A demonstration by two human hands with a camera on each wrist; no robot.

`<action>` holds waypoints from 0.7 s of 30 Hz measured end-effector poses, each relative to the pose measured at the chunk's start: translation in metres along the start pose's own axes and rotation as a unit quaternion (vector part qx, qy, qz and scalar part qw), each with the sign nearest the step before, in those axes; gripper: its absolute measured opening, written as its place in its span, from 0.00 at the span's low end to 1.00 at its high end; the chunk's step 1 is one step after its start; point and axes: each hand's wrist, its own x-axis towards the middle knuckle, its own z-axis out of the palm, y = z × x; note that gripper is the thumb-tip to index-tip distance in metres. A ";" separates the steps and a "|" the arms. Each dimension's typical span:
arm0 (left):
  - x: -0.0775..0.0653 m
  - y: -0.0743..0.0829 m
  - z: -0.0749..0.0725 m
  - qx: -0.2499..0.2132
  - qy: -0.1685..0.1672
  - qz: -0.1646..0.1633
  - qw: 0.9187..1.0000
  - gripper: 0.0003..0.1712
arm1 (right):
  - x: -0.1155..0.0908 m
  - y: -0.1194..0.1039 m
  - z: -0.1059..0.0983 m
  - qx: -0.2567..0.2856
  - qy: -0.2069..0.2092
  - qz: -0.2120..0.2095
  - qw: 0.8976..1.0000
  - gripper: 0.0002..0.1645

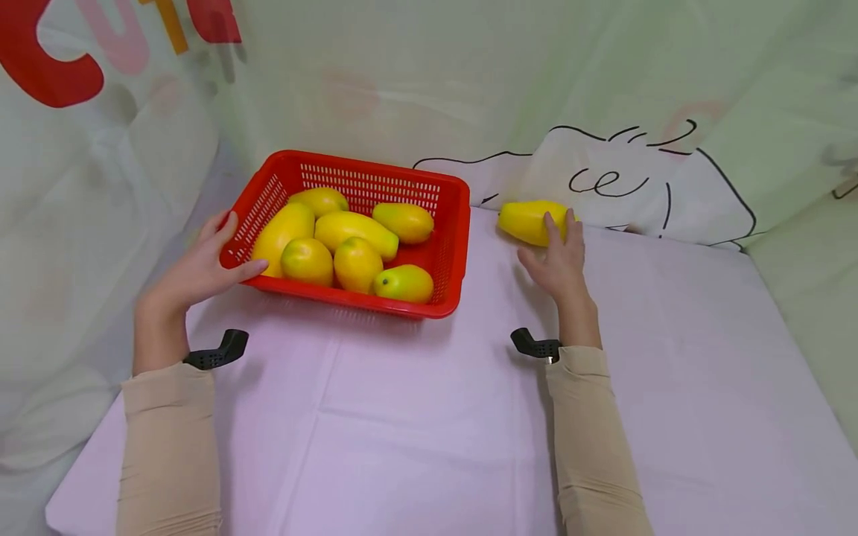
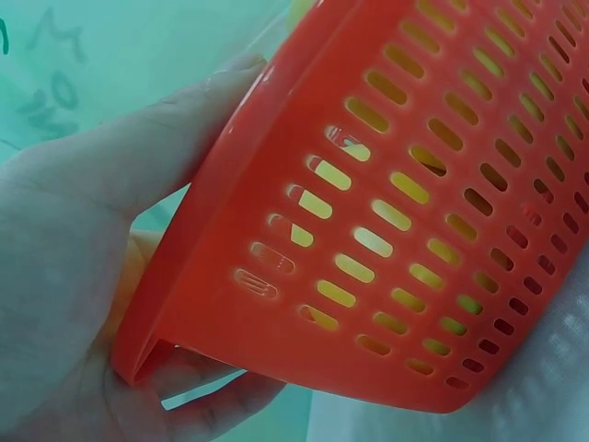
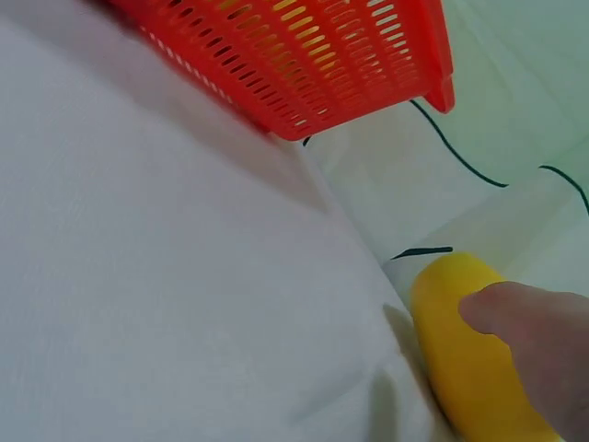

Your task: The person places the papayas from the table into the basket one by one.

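Note:
In the head view my left hand (image 1: 201, 266) grips the left end of a red plastic basket (image 1: 462, 246), thumb over the near rim and fingers at the outer side. Seen from the left wrist, that hand (image 2: 101, 184) wraps the rim beside the slotted wall. Several yellow mangoes (image 1: 357, 232) lie inside, some tinged green. Right of the basket, another yellow mango (image 1: 526, 222) lies at the table's back edge. My right hand (image 1: 559, 257) reaches over its right end, fingers spread and thumb apart on the near side. The thumb (image 3: 525, 322) overlaps the mango in the right wrist view.
A pale cloth covers the table (image 1: 415, 417). Behind it hangs a whitish sheet (image 1: 469, 82) with black line drawings, meeting the table's back edge. Coloured letters (image 1: 53, 67) show on the sheet at left. Each wrist carries a black camera mount (image 1: 221, 351).

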 end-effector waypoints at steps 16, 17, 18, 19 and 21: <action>0.001 -0.001 -0.002 0.000 0.000 -0.003 1.000 0.58 | -0.002 -0.001 0.002 0.007 0.022 0.025 0.999 0.53; 0.001 -0.001 -0.002 0.000 0.001 -0.003 1.000 0.58 | -0.002 -0.001 0.003 0.010 0.030 0.024 0.999 0.52; 0.001 -0.002 -0.002 0.000 0.002 -0.001 1.000 0.58 | -0.001 -0.002 0.004 0.012 0.040 0.020 0.999 0.50; 0.002 -0.002 -0.002 0.000 0.003 0.001 1.000 0.58 | 0.000 -0.002 0.004 0.012 0.049 0.015 0.999 0.49; 0.002 -0.002 -0.001 0.000 0.002 0.005 1.000 0.58 | 0.000 -0.001 0.006 0.014 0.067 0.000 0.998 0.45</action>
